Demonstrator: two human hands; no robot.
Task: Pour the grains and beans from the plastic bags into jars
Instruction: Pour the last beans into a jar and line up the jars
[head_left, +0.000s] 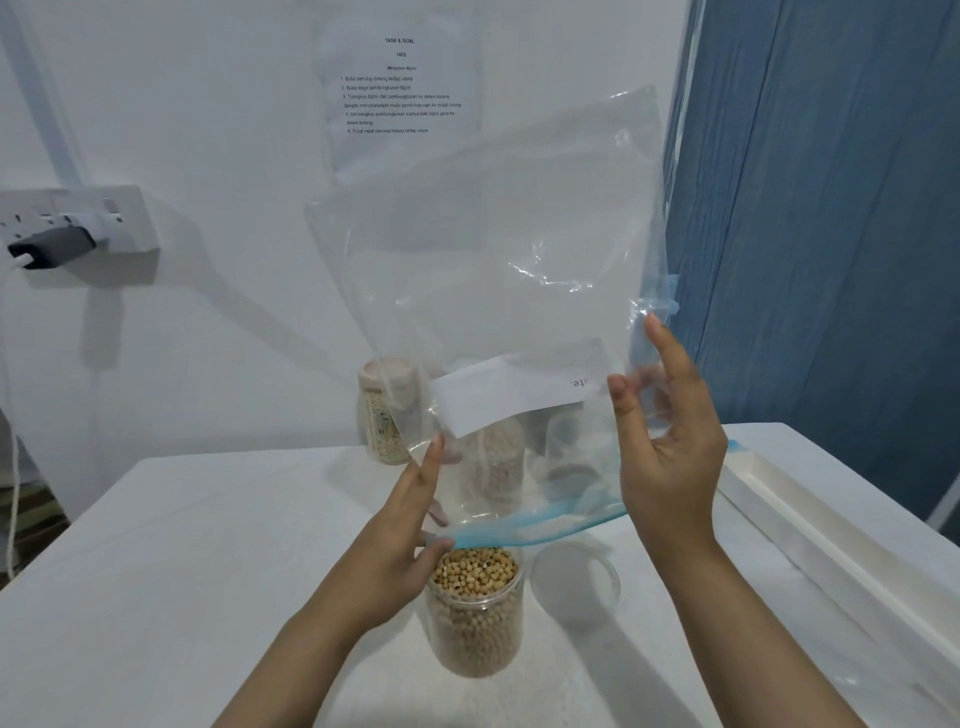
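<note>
A clear zip bag (498, 249) with a blue zip strip and a white label hangs upside down, its mouth over an open jar (475, 613) full of tan beans. No beans show inside the bag. My left hand (410, 525) pinches the left end of the blue strip between thumb and fingers, right at the jar's rim. My right hand (670, 447) holds the bag's right side near the label, thumb in front, fingers behind the plastic. The jar's clear lid (575, 577) lies on the white table (182, 571) just right of the jar.
Behind the bag stand a lidded jar of pale grains (384, 410), another filled jar (496, 457) and a clear jar (576, 447), the latter two seen through the plastic. A long white box (831, 525) lies along the table's right side. A wall socket with a plug (67, 228) is at left.
</note>
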